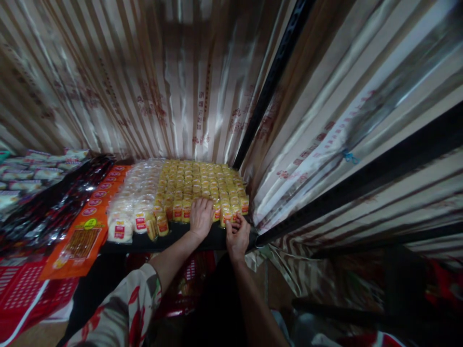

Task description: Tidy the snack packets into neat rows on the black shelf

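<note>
Rows of small yellow food packets (202, 178) with red-and-white labels, wrapped in clear plastic, stand close together on a black shelf (181, 233). My left hand (201, 218) lies over the front row, its fingers stretched forward on the packets. My right hand (238, 236) is at the right end of the front edge. Its thumb and bent fingers are apart and touch or nearly touch a yellow packet (225, 213) that stands slightly forward of its neighbours. No packet is clearly held in either hand. Two yellow packets (157, 225) lean beside white packets (123, 224) on the left.
Orange bags (85, 231), dark shiny packs (65, 202) and white packs (32, 173) lie farther left. A red basket (39, 289) is below them. A black upright post (271, 96) and striped curtain (181, 82) stand behind the shelf; a black bar (361, 168) runs to the right.
</note>
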Demonstrator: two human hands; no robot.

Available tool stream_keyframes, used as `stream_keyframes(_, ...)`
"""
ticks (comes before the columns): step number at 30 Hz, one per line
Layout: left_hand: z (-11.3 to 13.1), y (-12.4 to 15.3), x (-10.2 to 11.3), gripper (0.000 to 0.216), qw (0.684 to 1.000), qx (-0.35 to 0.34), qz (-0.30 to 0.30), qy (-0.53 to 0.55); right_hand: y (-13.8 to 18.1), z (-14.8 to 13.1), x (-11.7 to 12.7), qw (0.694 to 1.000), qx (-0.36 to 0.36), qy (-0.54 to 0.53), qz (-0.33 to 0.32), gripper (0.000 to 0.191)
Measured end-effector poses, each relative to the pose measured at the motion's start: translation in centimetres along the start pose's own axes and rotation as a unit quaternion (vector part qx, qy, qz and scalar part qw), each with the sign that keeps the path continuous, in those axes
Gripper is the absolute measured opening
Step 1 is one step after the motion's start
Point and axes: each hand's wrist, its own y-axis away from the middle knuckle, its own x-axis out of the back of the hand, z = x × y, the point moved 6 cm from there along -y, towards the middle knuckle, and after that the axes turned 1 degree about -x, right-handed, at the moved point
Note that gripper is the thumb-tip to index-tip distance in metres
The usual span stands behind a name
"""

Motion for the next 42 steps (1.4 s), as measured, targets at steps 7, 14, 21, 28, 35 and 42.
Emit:
stream_keyframes(7, -0.2, -0.1, 0.6, 0.014, 0.998, -0.033, 0.013, -0.047, 0.1, -0.1, 0.0, 1.0, -0.002, -0.001, 0.0, 0.044)
stream_keyframes(14, -0.3, 0.4, 0.7, 0.016, 0.998, -0.046, 0.032, -0.027, 0.1, -0.3, 0.1, 1.0, -0.002, 0.004, -0.002, 0.043)
stream_keyframes(21, -0.6, 1.1, 0.7, 0.015, 0.996, -0.078, 0.031, -0.014, 0.1, -0.5, 0.1, 1.0, 0.001, 0.015, -0.004, 0.044)
stream_keyframes(28, 0.0, 0.7, 0.9, 0.006, 0.995, -0.09, 0.022, -0.042, 0.1, -0.3, 0.0, 1.0, -0.004, 0.016, -0.003, 0.044)
stream_keyframes(35, 0.3, 0.6, 0.3, 0.009, 0.994, -0.08, 0.033, -0.062, 0.1, -0.6, 0.1, 1.0, -0.003, 0.022, 0.0, 0.044)
stream_keyframes(42, 1.2, 1.5, 0.1, 0.015, 0.992, -0.093, 0.032, -0.079, 0.2, -0.7, 0.1, 1.0, 0.001, 0.024, 0.003, 0.043)
